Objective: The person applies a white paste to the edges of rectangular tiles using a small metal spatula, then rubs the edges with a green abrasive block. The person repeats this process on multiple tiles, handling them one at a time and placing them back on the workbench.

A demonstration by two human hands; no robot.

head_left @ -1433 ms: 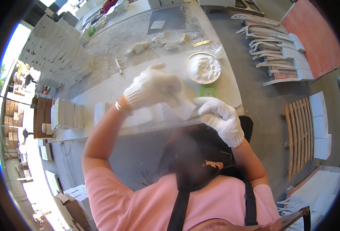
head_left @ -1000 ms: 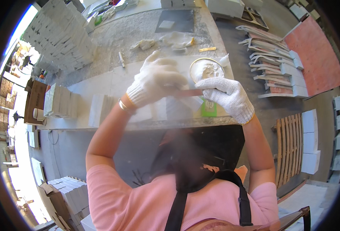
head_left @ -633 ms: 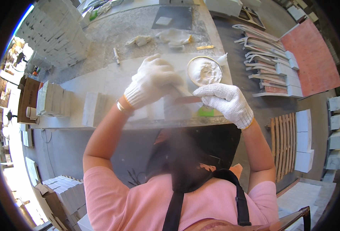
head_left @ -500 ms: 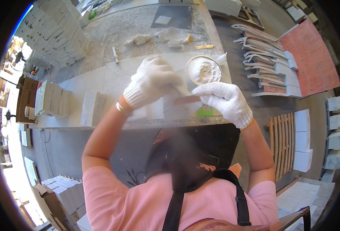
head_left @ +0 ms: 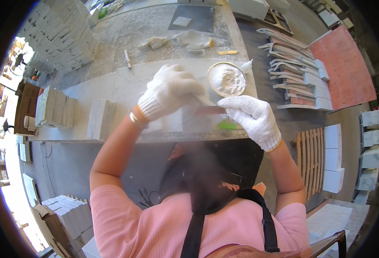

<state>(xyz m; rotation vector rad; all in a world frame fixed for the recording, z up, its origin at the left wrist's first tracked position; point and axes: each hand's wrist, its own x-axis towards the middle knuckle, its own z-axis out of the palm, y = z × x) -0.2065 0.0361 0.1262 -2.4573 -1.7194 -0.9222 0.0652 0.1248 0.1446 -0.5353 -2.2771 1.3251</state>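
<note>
Both my hands wear white knit gloves and meet over the near part of the workbench (head_left: pixel 133 79). My left hand (head_left: pixel 168 92) is closed round a pale flat piece (head_left: pixel 204 100), which slants out toward my right hand. My right hand (head_left: pixel 253 119) is closed, its thumb and fingers pinching the end of a reddish-brown strip (head_left: pixel 210 110) below that piece. Haze blurs the gap between the hands, so the exact kind of both pieces is hidden. Just beyond my right hand stands a round tub (head_left: pixel 209 83) of white paste. A green patch (head_left: pixel 227 124) lies beside my right fingers.
White slabs (head_left: pixel 54 107) and another small stack (head_left: pixel 100 118) stand on the bench at left. Loose gloves (head_left: pixel 193 39), a pen-like tool (head_left: pixel 127 59) and a yellow strip (head_left: pixel 227 52) lie farther back. Curved strips (head_left: pixel 290 64) and a wooden pallet (head_left: pixel 310 150) are at right.
My right hand has moved slightly down toward me. The left hand keeps nearly the same place, and both hold the same pieces. The view has shifted slightly.
</note>
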